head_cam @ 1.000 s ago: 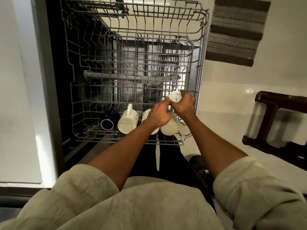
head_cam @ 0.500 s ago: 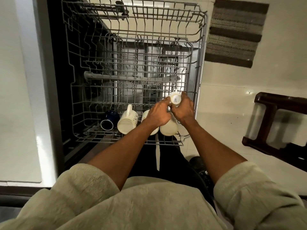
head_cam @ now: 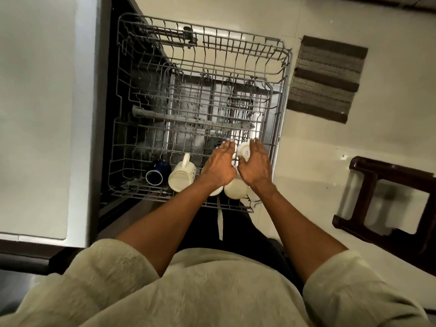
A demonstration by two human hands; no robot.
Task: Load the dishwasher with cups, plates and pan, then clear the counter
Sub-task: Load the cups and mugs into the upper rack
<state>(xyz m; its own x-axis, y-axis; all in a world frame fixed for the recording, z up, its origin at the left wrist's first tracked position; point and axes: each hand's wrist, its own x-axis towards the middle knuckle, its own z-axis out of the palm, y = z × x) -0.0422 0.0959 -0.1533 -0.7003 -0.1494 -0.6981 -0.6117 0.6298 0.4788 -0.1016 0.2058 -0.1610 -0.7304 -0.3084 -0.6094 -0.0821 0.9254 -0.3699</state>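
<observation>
Over the pulled-out upper rack [head_cam: 280, 90] of the dishwasher, both hands meet at the near right corner. Between them sits a small white cup [head_cam: 244, 151], bottom up, tucked among the wire tines. The left hand [head_cam: 218, 167] has its fingers stretched out nearly straight along the cup's left side, and the right hand [head_cam: 256, 166] lies the same way on the cup's right side — neither curls round it, and whether the fingertips actually touch the cup cannot be told.

Along the rack's near edge lies a row of cups on their sides, mouths toward the person: a dark blue cup [head_cam: 157, 173] at the left, a cream mug [head_cam: 181, 177] with its handle pointing up just beside it, then 2 more pale cups partly hidden under the hands — one [head_cam: 236, 188] shows its round rim below the right wrist.

Left of the rack runs a pale counter [head_cam: 35, 114]. On the floor to the right lie a striped mat [head_cam: 328, 79] and a dark wooden stool [head_cam: 389, 208].
</observation>
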